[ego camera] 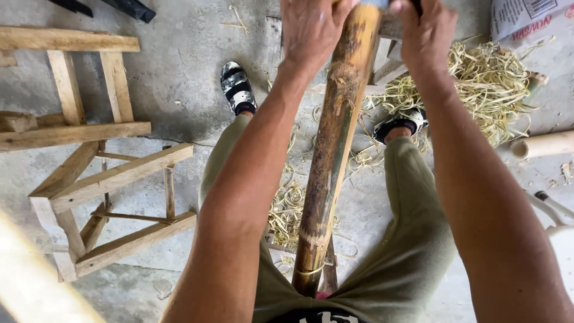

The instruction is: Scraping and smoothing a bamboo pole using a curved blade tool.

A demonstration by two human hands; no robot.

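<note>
The fingers of the left hand curl over something at the top edge of the view, just beside the upper end of the bamboo pole; what they grip is cut off. The right hand is likewise closed around a dark handle on the pole's other side. The pole runs from between the hands down between the person's knees, its brown skin scraped and mottled.

At the top right corner lies a white sack with red and black print, partly out of view. Both forearms reach straight forward, nearly parallel, flanking the pole.

Pale shavings pile on the concrete floor by the right sandalled foot. A wooden frame stands well apart on the left, with bare floor between it and the left leg. A pale cut tube lies at the right edge.
</note>
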